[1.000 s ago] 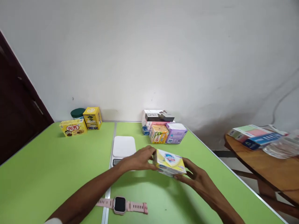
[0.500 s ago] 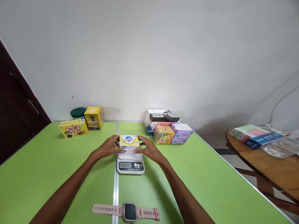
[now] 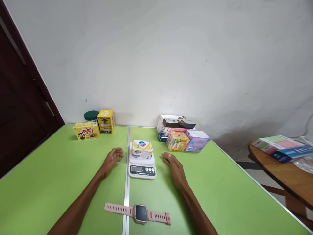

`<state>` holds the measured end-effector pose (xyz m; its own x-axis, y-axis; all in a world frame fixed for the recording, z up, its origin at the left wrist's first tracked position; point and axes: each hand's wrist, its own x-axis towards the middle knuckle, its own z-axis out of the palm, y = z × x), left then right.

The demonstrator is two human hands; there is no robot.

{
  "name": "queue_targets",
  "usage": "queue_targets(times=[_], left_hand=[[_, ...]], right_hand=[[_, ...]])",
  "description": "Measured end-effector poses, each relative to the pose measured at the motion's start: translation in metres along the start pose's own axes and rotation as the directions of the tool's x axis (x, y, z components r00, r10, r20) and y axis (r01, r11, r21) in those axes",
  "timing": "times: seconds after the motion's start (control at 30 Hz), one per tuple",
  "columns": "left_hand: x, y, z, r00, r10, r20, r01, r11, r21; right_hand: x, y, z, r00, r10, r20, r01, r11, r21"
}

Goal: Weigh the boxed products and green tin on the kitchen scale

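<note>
A yellow and white soap box [image 3: 144, 147] rests on the platform of a white kitchen scale [image 3: 133, 161]; below its yellow face is a whiter band, which may be a second box beneath it. The scale's display looks blank. To the left of the scale, my left hand [image 3: 111, 162] is held apart from it, fingers loosely extended with nothing in them. My right hand [image 3: 175, 170] is on the other side, also off the box, its fingers stretched out and empty. Nearer to me lies a pink-strapped smartwatch [image 3: 141, 213], flat across the metal seam.
Back left stand a yellow snack box [image 3: 86, 131], a taller yellow box [image 3: 106, 122] and a green-lidded jar [image 3: 91, 115]. Stacked boxes [image 3: 177, 122], an orange pack [image 3: 177, 141] and a purple pack [image 3: 197, 141] sit back right. A wooden table [image 3: 276, 169] holds more boxes.
Both hands have let go of the soap box and drawn apart to either side of the scale. The box stays on the scale. The whole view has shifted slightly.
</note>
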<state>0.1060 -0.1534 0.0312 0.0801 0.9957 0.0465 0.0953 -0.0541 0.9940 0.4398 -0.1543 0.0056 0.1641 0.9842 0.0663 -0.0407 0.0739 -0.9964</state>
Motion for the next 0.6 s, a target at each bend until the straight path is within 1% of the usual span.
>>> queue_targets(times=[0.07,0.1,0.2,0.3,0.47,0.6], left_hand=[[-0.004,-0.013,0.001,0.995,0.002,-0.099,-0.007,0.999,-0.052],[-0.005,-0.017,0.002,0.992,0.007,-0.124,-0.014,0.999,-0.052],[-0.006,-0.021,0.006,0.991,0.056,-0.125,-0.056,0.998,0.005],[-0.006,-0.02,0.008,0.99,0.099,-0.102,-0.09,0.992,0.088],[-0.006,-0.023,0.009,0.99,0.102,-0.093,-0.088,0.986,0.141],[-0.008,-0.018,0.011,0.992,0.075,-0.1,-0.057,0.983,0.172]], right_hand=[[-0.004,0.011,0.002,0.997,-0.02,-0.08,0.02,1.0,0.008],[-0.005,0.014,0.003,0.993,-0.029,-0.112,0.029,1.0,0.001],[-0.007,0.015,0.008,0.985,-0.052,-0.166,0.05,0.999,-0.016],[-0.009,0.012,0.01,0.982,-0.076,-0.171,0.071,0.997,-0.032],[-0.011,0.01,0.01,0.98,-0.074,-0.185,0.072,0.997,-0.016],[-0.015,0.0,0.009,0.989,-0.068,-0.129,0.064,0.997,-0.035]])
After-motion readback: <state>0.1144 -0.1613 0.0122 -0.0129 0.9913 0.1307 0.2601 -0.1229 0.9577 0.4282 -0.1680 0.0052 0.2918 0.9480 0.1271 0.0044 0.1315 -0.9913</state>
